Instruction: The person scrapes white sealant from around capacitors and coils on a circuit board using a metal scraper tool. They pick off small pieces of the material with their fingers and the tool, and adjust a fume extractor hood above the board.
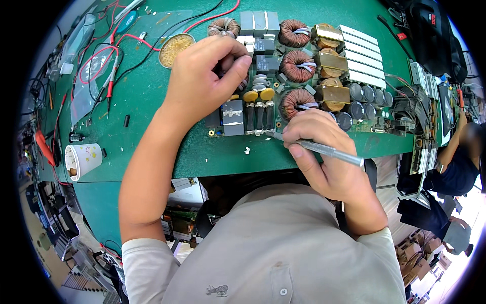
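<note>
Head view — right hand (pixel 328 167): grip pinching a silver pen-like tool (pixel 332 151), tip at the near edge of the circuit board (pixel 216 133). Left hand (pixel 207 71): fingers curled over the board's left part; grip contents cannot be told. Board — on green table (pixel 157 126), bearing copper-wound coils (pixel 289 67). Farther left: paper cup (pixel 87 157).

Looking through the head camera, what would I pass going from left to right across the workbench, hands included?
White paper cup → left hand → right hand, holding a silver pen-shaped tool → black bag.
</note>
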Demonstrator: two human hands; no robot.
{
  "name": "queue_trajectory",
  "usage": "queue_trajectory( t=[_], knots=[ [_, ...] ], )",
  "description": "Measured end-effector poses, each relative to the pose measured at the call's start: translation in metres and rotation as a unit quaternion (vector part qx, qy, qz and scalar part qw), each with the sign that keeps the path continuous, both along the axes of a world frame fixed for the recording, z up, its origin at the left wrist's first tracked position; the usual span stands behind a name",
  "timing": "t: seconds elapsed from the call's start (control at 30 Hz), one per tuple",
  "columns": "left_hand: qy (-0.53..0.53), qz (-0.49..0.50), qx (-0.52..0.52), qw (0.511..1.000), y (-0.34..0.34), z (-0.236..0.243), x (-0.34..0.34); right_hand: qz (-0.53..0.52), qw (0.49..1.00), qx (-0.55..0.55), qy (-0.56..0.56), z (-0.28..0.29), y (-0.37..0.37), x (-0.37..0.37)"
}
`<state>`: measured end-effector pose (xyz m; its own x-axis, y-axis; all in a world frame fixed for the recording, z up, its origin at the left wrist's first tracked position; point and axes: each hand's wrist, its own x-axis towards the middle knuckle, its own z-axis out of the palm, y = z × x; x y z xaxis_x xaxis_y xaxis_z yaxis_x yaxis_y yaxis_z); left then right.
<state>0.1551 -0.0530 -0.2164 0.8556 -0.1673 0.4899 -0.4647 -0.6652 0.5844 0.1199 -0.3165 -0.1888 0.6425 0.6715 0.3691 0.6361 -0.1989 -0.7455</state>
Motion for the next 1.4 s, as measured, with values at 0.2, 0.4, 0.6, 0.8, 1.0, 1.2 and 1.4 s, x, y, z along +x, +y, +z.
queue_trajectory(
  t=[0.2, 0.4, 0.6, 0.8, 1.0, 1.2, 1.4],
  knots=[
    [-0.005, -0.009, -0.020, 1.000, 0.001, -0.002, 0.001, 0.020, 0.998, -0.042, -0.031, 0.006, 0.010, 0.013],
    [-0.021, -0.013, -0.009, 1.000, 0.001, -0.003, 0.001, 0.026, 0.997, -0.044, -0.055, 0.003, 0.014, 0.017],
    [-0.013, -0.007, 0.002, 1.000, 0.002, -0.002, 0.001, 0.024, 0.998, -0.049, -0.044, 0.004, 0.016, 0.016],
    [-0.014, -0.006, 0.004, 1.000, 0.002, -0.002, 0.001, 0.033, 0.995, -0.068, -0.062, 0.007, 0.019, 0.018],
    [-0.015, -0.006, 0.007, 1.000, 0.002, -0.002, 0.001, 0.037, 0.994, -0.099, -0.040, 0.007, 0.020, 0.016],
    [-0.012, -0.007, 0.005, 1.000, 0.002, -0.003, 0.001, 0.051, 0.993, -0.089, -0.054, 0.004, 0.019, 0.013],
    [-0.021, -0.012, 0.000, 1.000, 0.002, -0.005, 0.003, 0.026, 0.989, -0.042, -0.140, -0.014, 0.012, 0.006]
  ],
)
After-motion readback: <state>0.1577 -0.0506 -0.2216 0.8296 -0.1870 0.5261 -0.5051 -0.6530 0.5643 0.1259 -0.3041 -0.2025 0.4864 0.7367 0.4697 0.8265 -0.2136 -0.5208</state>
